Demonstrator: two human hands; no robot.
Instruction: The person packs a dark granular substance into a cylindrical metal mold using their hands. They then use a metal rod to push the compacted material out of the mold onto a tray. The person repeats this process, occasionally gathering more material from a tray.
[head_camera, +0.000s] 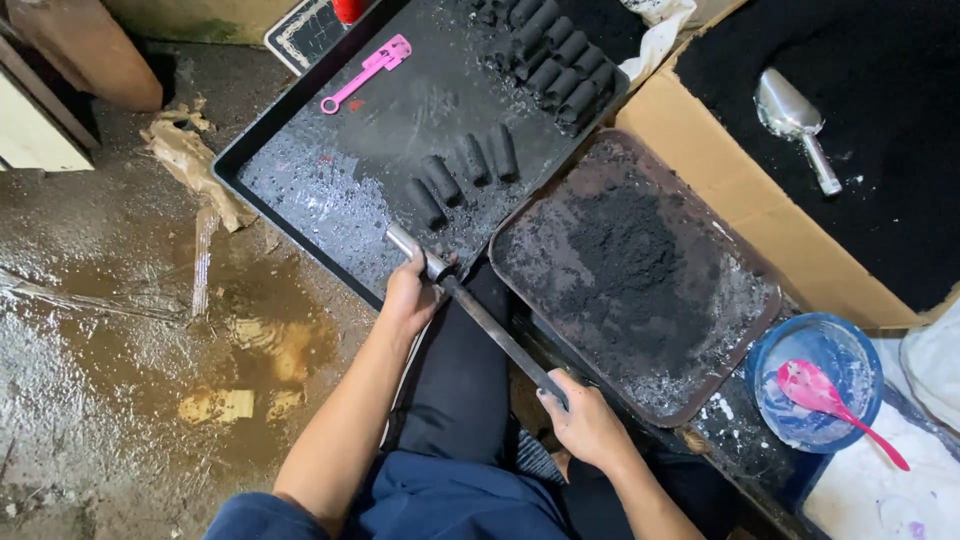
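Black tray lies ahead on wet floor, w/ four dark cylinders in a loose row near its close edge and a stacked batch at far end; pink tool lies apart at far left of tray. Just right, touching it, a rusty brown tray holds a heap of black powder w/ grey-white dust round the edges. Beyond that, cardboard box of black powder w/ metal scoop on top. Blue bowl w/ pink spoon sits near right, beside brown tray. Torn cardboard scraps left of black tray. Metal tube is short, shiny, round, tip resting on black tray's near edge; a long dark rod sticks out its back end, running diagonally over the lap to lower right, betw. the two trays. Left hand is wrapped round tube, fingers closed on it. Right hand grips rod's rear end, fingers curled tight.
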